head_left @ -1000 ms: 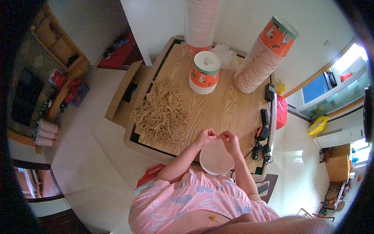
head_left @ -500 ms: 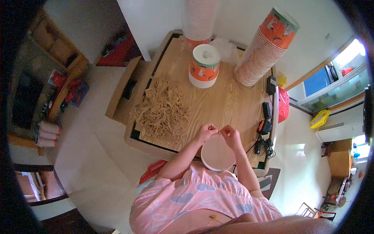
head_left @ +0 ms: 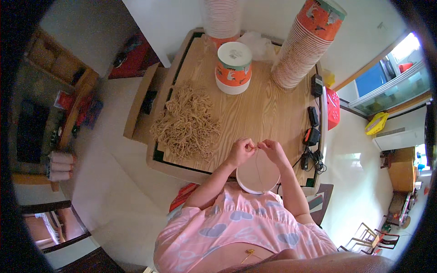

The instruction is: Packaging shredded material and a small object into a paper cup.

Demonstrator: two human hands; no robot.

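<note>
Rubber band (head_left: 256, 157), thin tan loop, pinched between both hands over a white round lid (head_left: 258, 174) at the near table (head_left: 273, 113) edge, right in front of the person. Head view: left hand (head_left: 241, 151) and right hand (head_left: 272, 149) almost touching, fingertips closed narrow on the band's top; the loop hangs down across the lid face. Can't tell whether the band touches the lid. Big loose pile of tan bands (head_left: 189, 123) sits on the table to the person's left, near but apart from the hands. Past the hands, mid-table: one lidded orange-and-white paper tub (head_left: 233, 67), upright. Behind it at the far edge, a tall white stack of cups (head_left: 222, 18); to the right, a leaning stack of orange tubs (head_left: 306, 43). Crumpled clear plastic bag (head_left: 256, 43) lies between the stacks. Black chargers and cables (head_left: 312, 136) run along the right table edge, just beside the right hand. Person wears a pink patterned top (head_left: 241, 232).
</note>
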